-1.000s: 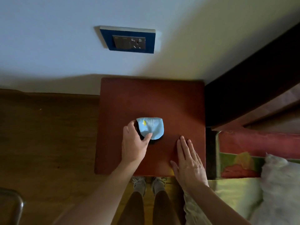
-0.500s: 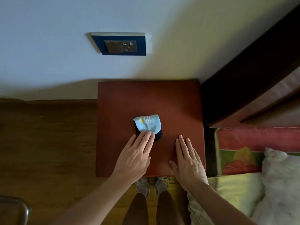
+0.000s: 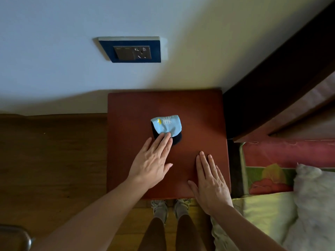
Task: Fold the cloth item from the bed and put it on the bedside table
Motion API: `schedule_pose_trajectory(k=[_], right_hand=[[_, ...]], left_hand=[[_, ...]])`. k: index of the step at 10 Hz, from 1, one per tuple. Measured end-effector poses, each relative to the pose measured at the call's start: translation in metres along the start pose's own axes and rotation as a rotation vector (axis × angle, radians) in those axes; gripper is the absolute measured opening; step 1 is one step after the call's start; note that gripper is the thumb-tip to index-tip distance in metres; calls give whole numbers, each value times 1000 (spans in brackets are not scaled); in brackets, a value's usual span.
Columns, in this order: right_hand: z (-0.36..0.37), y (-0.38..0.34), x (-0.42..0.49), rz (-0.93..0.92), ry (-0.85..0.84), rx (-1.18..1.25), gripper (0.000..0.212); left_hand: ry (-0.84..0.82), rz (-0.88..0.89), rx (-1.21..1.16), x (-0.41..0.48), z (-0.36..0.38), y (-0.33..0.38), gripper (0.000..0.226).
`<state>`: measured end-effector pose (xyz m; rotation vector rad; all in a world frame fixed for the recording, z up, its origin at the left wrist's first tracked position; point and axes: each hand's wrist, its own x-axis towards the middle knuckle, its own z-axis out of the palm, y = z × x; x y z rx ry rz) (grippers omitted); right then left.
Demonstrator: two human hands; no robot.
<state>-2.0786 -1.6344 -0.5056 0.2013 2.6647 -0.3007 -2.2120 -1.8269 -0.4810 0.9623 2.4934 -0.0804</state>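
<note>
A small folded cloth item [image 3: 167, 125], light blue with white and yellow marks and a dark underside, lies near the middle of the red-brown bedside table [image 3: 199, 115]. My left hand [image 3: 152, 162] lies flat with its fingers straight, and the fingertips rest on the cloth's near edge. Flat on the table's near right part is my right hand [image 3: 211, 183], palm down, apart from the cloth and holding nothing.
A wall with a blue-framed socket plate [image 3: 130, 49] rises behind the table. The dark bed frame [image 3: 282, 84] and bed with a floral sheet [image 3: 272, 176] and white pillow [image 3: 315, 201] lie to the right. Wooden floor [image 3: 50, 156] spreads to the left; my feet [image 3: 170, 207] stand below the table edge.
My left hand has let go of the cloth's corner and flattened, its fingertips now pressing the near edge. The right hand has stayed flat on the table.
</note>
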Motion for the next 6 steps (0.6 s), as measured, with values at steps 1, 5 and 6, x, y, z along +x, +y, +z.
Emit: schedule_pose_trajectory(k=[1,5,6], right_hand=[[-6,-1,0,8,-14,12,83],[-128,-16,17,-31,128,-46,72],[-188,-28,13,-17,200,7,76]], left_hand=[[-4,0,2,-2,-4,2,79],[32,-22,-66,-11,-116,8,70],[101,-9,-95,-25,-168,13,68]])
